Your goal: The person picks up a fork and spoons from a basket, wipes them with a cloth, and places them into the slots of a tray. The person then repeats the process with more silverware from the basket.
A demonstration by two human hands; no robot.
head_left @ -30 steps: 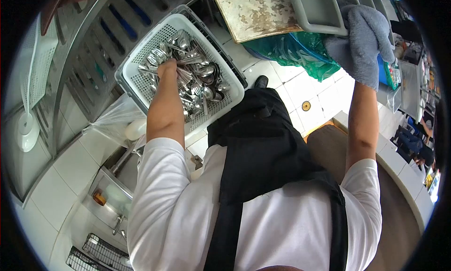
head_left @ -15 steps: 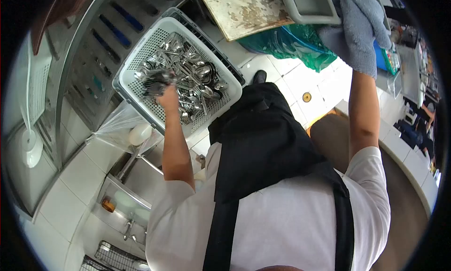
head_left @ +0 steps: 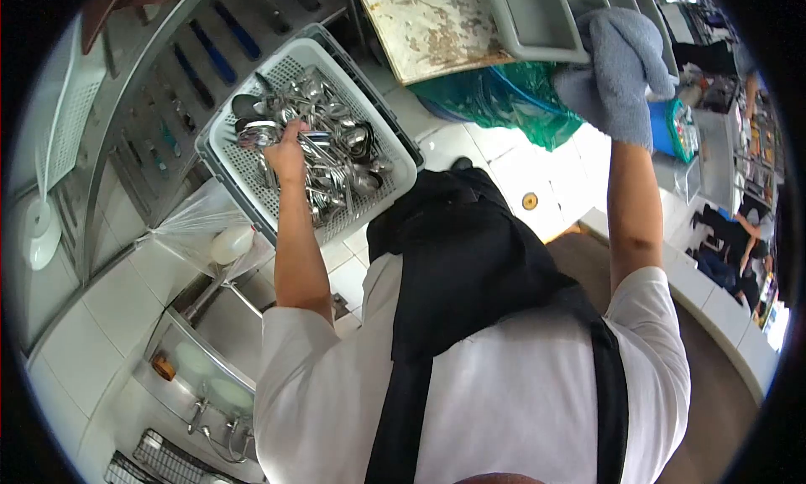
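A light grey perforated basket (head_left: 220, 144) holds a heap of metal spoons and forks (head_left: 336, 136). My left hand (head_left: 286, 158) reaches into it from the near side, closed round a bunch of cutlery (head_left: 262, 133) at the basket's left part. A grey towel (head_left: 625, 56) covers my right hand (head_left: 625, 89), which is at the upper right, beside the grey compartment tray. The towel hides the fingers of that hand.
A worn baking tray (head_left: 428, 26) and a grey compartment tray (head_left: 537, 18) stand above a bin with a green bag (head_left: 525, 106). Blue-handled utensils (head_left: 211, 49) hang on the metal rack. A sink (head_left: 197, 375) is lower left. People work at the far right.
The cutlery in my left hand was blurred by motion and now shows more sharply, still at the basket's left part. The whole view has shifted slightly.
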